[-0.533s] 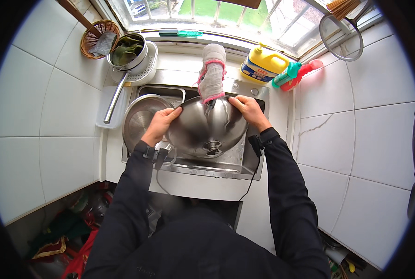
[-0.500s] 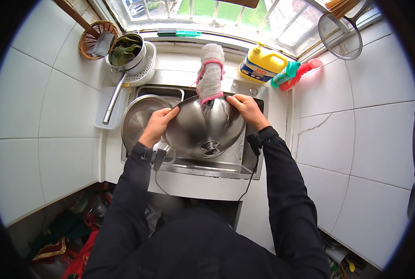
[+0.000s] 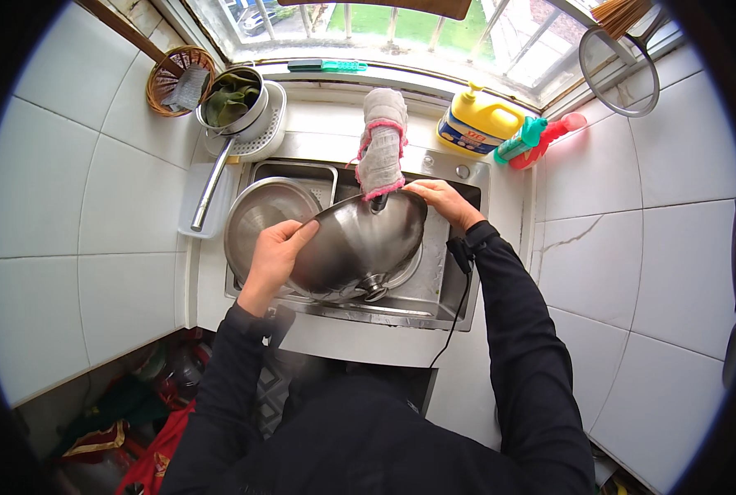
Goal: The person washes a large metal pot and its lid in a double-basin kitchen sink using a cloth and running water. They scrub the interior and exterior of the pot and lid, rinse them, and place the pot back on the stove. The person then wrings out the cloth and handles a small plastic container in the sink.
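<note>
1. locate domed metal lid [image 3: 347,247] at centre of frame; held at a tilt over steel sink [image 3: 434,289], with knob [image 3: 373,287] toward lower edge of frame.
2. note left hand [image 3: 274,257] left of centre: closed on left end of lid rim, with thumb laid over the edge and remaining fingers hidden behind.
3. note right hand [image 3: 450,203] right of centre: closed on upper right end of same rim, with fingertips partly out of sight.
4. compare with earlier frame: find rim sloping more steeply, with left end and left hand lowered; find right hand at nearly the same place over the sink. allow for a slight shift of the whole view down and right.
5. observe lid surface: smooth, polished, streaked with soft reflections; shaped as a shallow bowl.
6. see round metal pan [image 3: 261,206] at left of sink: circular, dull-sheened, partly covered by lid.
7. see cloth-wrapped tap [image 3: 383,136] at upper centre: covered in coarse, pale, wrinkled fabric with frayed pink edging; dark-tipped, in front of upper rim.
8. see saucepan [image 3: 254,117] at upper left: round, metal, long-handled, filled with dark green, leaf-like pieces.
9. see yellow jug [image 3: 467,111] at upper right: moulded plastic, with loop handle.
</note>
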{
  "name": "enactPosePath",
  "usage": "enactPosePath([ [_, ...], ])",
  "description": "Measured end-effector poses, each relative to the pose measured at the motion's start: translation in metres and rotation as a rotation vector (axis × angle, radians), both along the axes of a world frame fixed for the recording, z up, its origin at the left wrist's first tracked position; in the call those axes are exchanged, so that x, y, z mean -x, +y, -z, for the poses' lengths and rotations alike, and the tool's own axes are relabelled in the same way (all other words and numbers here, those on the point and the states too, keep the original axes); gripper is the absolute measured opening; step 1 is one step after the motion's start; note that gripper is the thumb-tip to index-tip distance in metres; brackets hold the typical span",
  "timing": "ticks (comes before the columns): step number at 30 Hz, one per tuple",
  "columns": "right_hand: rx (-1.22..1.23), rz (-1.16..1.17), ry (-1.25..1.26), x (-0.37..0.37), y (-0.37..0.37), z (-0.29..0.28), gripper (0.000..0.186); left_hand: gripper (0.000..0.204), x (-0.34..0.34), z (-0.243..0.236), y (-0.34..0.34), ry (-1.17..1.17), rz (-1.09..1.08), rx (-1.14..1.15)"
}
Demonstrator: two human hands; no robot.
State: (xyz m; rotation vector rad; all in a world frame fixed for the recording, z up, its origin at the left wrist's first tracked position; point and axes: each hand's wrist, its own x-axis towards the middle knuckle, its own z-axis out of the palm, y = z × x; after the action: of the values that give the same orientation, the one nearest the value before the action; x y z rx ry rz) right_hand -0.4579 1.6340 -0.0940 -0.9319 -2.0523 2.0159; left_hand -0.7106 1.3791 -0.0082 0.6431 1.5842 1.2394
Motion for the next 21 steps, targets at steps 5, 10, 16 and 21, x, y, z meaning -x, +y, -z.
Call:
enactPosePath([
  [5,0.009,0.017,0.073,0.017,0.002,0.008,0.043,0.027,0.000,-0.011,0.005,0.022,-0.037,0.039],
  [10,0.017,0.039,0.033,0.019,0.010,0.010,0.048,0.026,-0.003,-0.011,0.008,0.049,-0.030,0.046],
  [16,-0.078,0.046,-0.059,0.023,0.010,-0.009,0.045,0.026,-0.011,-0.007,0.010,0.057,0.007,0.052],
  [21,-0.430,0.460,0.132,0.029,-0.010,-0.082,0.051,0.027,-0.019,-0.003,0.010,0.120,-0.012,0.035],
])
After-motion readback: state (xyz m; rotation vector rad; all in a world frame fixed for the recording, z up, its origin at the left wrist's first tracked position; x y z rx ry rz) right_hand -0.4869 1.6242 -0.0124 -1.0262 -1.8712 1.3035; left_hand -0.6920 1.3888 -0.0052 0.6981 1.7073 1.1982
